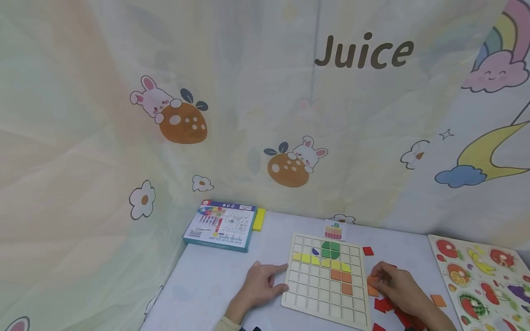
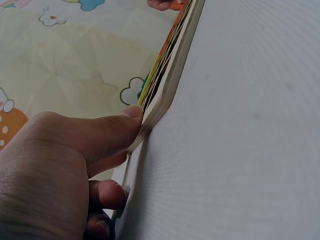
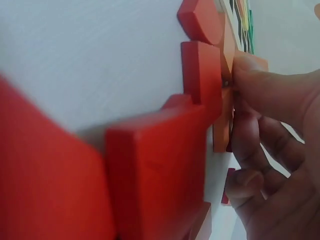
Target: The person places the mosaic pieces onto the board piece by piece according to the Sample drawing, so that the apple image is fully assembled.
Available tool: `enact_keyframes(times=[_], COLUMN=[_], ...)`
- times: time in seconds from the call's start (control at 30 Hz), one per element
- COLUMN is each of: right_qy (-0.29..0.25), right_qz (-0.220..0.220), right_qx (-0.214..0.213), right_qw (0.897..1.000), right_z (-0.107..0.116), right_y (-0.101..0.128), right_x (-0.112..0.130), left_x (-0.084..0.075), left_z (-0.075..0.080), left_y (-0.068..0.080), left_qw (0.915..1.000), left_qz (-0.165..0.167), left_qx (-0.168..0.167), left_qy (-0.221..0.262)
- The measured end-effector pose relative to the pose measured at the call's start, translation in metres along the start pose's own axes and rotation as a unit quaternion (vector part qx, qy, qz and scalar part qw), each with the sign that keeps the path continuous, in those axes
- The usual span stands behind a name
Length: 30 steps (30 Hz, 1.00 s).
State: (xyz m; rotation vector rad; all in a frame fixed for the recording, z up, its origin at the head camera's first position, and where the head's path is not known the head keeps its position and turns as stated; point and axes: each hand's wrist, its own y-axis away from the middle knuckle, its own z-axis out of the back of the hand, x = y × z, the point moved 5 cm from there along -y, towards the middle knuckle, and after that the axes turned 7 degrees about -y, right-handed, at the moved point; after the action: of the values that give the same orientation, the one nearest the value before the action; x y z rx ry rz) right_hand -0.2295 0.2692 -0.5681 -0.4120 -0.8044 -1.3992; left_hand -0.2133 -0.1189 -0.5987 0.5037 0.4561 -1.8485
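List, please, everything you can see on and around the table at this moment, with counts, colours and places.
Grid board: one, pale wood, table centre, partly filled with yellow, green and orange tiles.
Loose tiles: several, red and orange, right of the board.
Picture card: one, behind the board.
Box: one, blue and white, back left.
Yellow block: one, beside the box.
Fruit puzzle: one, far right.
Curtain: cartoon print, behind.
Left hand: touches the board's left edge.
Right hand: pinches an orange tile.

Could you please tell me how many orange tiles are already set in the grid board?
3: orange tiles in the grid board, two side by side under the yellow row, one below the right one. Loose ones by the right hand are not counted.
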Motion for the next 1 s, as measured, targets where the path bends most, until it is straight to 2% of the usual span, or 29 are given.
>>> enact_keyframes(times=[0.23,0.53,0.63,0.83,1.0], right_qy=[-0.007,-0.017,-0.024,-0.05,-0.085], right_qz=[0.014,-0.021,-0.017,0.001,-0.015], right_qx=[-0.006,-0.035,-0.042,-0.051,-0.04], right_qw=[1.0,0.999,0.999,0.997,0.996], right_z=[0.006,0.016,0.017,0.013,0.003], right_y=[0.003,0.004,0.003,0.0,-0.003], right_x=[-0.005,-0.006,-0.005,0.003,0.01], left_x=[-0.002,-0.002,-0.002,-0.002,-0.002], left_z=[0.002,0.002,0.002,0.002,0.001], left_y=[0.0,0.001,0.002,0.002,0.001], left_qw=[1.0,1.0,1.0,1.0,1.0], left_qz=[-0.007,0.0,0.003,0.004,0.0], left_qx=[-0.005,0.001,0.002,0.0,-0.001], left_qy=[0.004,0.003,0.003,0.008,0.008])
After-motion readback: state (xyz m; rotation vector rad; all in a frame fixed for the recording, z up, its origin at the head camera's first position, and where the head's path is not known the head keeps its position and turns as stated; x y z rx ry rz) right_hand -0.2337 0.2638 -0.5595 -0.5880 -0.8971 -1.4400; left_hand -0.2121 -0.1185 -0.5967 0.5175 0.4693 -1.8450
